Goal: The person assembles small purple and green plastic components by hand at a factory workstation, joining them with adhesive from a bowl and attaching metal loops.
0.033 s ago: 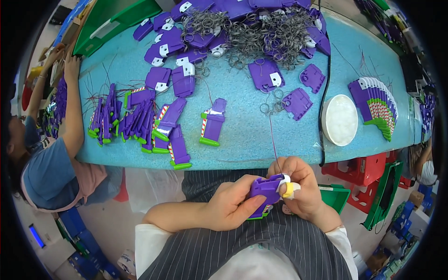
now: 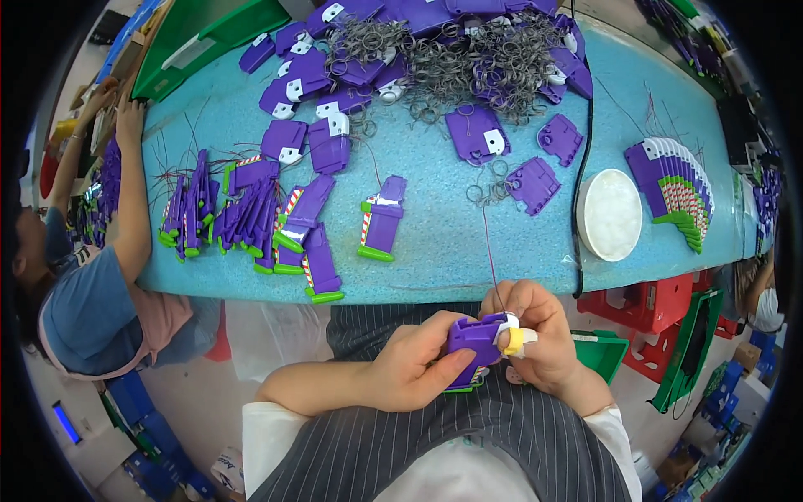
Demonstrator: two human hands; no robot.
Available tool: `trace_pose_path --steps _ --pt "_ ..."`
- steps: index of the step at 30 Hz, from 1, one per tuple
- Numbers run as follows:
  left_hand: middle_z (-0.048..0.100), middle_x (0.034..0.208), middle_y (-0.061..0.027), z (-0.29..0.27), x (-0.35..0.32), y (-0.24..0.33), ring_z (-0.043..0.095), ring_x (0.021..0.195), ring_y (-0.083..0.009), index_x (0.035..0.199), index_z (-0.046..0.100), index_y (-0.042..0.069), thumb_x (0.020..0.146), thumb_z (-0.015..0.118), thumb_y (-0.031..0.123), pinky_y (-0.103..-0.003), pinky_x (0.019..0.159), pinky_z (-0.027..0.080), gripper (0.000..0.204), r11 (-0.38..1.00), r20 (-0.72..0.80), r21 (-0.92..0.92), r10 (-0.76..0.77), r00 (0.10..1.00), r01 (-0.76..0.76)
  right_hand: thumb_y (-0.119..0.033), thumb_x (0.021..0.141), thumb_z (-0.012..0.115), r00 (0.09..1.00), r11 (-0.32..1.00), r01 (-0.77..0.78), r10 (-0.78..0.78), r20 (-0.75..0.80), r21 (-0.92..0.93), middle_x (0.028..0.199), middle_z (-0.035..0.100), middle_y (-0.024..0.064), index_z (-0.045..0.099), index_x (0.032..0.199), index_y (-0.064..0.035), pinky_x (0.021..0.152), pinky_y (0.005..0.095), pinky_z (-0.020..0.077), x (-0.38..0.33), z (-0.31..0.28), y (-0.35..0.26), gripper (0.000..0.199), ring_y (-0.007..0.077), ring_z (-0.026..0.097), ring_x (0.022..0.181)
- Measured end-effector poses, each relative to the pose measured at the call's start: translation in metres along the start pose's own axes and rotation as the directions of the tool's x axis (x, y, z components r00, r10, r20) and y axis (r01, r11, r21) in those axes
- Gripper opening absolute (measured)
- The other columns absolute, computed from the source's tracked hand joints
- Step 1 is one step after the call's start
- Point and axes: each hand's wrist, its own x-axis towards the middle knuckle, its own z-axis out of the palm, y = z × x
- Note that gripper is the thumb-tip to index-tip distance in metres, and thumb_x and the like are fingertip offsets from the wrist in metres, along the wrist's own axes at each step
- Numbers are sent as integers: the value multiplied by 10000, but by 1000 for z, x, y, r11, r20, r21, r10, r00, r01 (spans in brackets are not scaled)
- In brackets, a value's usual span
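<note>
- Left hand [image 2: 414, 368]: closed around a purple plastic piece [image 2: 473, 341], thumb lying along its lower side. The piece is held over the lap, just off the near edge of the table [image 2: 435, 276].
- Right hand [image 2: 539, 339]: grips the same piece from the right. A yellow and white wrap [image 2: 519, 337] covers one fingertip that presses on the piece.
- A thin wire [image 2: 489, 251] rises from between the hands and crosses the near edge onto the table.
- Near edge, left half: a row of purple and green pieces [image 2: 242, 217] lies close together; one more [image 2: 383, 219] lies apart toward the middle.
- Far edge: a heap of metal rings [image 2: 468, 58] mixed with flat purple plates.
- Right end: a white round dish [image 2: 611, 213] beside a fanned stack of pieces [image 2: 673, 192].
- Left end: another person's arm [image 2: 134, 192] rests on the table.
</note>
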Motion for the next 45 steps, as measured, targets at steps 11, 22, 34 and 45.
trace_pose_path --steps 11,22,34,45 --pt "601 858 -137 -27 35 3 583 810 -277 946 586 -28 797 614 15 -362 708 466 157 988 139 97 108 984 -122 -60 659 743 936 382 351 -184 301 -855 745 558 79 543 807 -34 567 292 399 17 4 -39 251 205 520 651" --pt "575 868 -43 -12 16 -7 499 761 -63 993 548 -39 880 575 63 -225 648 417 154 987 -310 -118 65 949 -106 -100 782 681 999 382 14 -50 -5 -924 578 556 26 605 920 11 435 243 372 -3 11 -15 193 85 517 484" --pt "569 896 -8 -12 13 -11 508 808 -40 1041 520 -29 899 548 55 -200 721 433 167 964 -366 -260 -40 930 -61 -110 801 624 989 334 148 -64 134 -931 694 518 117 566 855 -1 560 337 403 23 14 -12 134 261 530 619" --pt "547 1124 -205 -142 61 56 533 1057 -347 1143 519 -12 759 531 -11 -382 910 421 384 494 -181 870 319 930 0 -308 877 574 666 272 313 -746 6 -910 992 559 91 447 1163 36 772 267 458 -44 -15 -100 465 146 560 906"
